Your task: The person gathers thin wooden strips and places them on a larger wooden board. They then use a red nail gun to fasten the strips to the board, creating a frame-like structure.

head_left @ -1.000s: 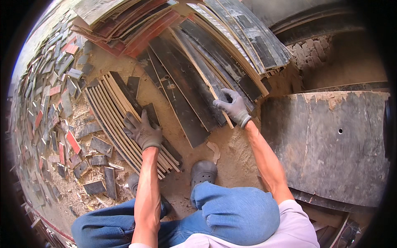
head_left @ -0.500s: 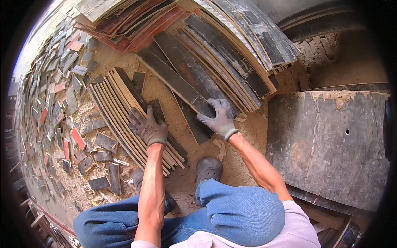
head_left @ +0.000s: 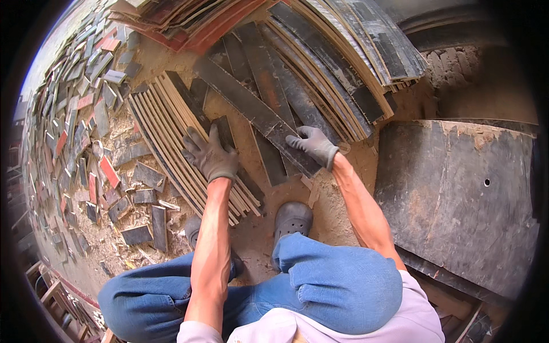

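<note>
My left hand [head_left: 213, 155], in a grey work glove, lies with spread fingers on the stack of narrow plywood strips [head_left: 171, 123]. The strips stand on edge, their pale layered edges upward, with dark faces at the sides. My right hand [head_left: 315, 147], gloved too, is closed at the near right edge of a long dark plank [head_left: 246, 100]. This plank lies slantwise over other dark boards [head_left: 267, 151], its near end reaching past my fingers. The fingertips' exact hold on the edge is partly hidden.
Scattered offcuts [head_left: 108, 171] and sawdust cover the ground at left. Stacked long boards [head_left: 320, 63] lie at the far right, reddish sheets [head_left: 211, 34] at the back. A large dark panel [head_left: 457, 200] stands at right. My shoe [head_left: 293, 217] is between the stacks.
My right hand has closed from a wider spread and sits at the plank's right edge; more of the plank's near end shows. My left hand stays on the strips. The view has shifted slightly.
</note>
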Available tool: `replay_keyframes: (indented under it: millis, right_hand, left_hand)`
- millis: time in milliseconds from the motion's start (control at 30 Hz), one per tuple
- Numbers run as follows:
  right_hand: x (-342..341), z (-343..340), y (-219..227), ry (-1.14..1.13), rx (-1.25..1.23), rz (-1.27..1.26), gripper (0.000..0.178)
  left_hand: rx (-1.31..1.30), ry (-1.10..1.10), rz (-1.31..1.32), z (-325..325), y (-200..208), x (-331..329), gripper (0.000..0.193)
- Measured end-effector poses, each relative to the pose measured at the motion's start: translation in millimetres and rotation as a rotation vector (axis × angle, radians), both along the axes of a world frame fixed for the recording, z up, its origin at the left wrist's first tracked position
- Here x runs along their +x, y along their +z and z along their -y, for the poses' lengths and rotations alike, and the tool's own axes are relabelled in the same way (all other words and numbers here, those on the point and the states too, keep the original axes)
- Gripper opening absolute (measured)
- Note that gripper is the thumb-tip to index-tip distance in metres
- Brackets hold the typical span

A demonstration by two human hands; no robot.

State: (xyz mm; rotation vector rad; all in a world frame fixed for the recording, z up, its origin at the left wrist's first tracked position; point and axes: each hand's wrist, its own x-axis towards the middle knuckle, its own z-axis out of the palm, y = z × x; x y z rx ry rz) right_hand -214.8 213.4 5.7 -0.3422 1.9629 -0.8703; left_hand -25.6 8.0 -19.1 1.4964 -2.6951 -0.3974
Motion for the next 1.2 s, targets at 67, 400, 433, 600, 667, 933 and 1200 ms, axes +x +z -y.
replay_keyframes:
  millis: [67,400,433,600,667,933,1200]
  right_hand:
    - [4,-16,-10,-0.066,-0.073,0.17,0.05]
    - [24,-24,11,-0.195,-0.444,0.24,0.051]
    - [25,-27,9,-0.232,-0.538,0.434,0.058]
    - [37,-29,12,-0.441,-0.619,0.792,0.069]
    - [33,-39,2,-0.484,-0.622,0.718,0.051]
    - [49,-31,18,-0.396,-0.529,0.605,0.039]
    - [53,-31,16,-0.405,-0.556,0.607,0.035]
  left_hand:
    - [0.003,-0.002,0.018,-2,0,-1,0.072]
    - [-0.006,-0.007,0.026,2,-3,0,0.076]
    - [-0.004,-0.009,0.032,1,-3,-1,0.076]
    - [-0.018,-0.003,0.039,4,-5,4,0.075]
    - [-0.014,-0.01,0.021,0,-6,1,0.074]
    - [-0.02,-0.013,0.01,2,-10,4,0.07]
    - [-0.028,-0.022,-0.021,3,-10,5,0.068]
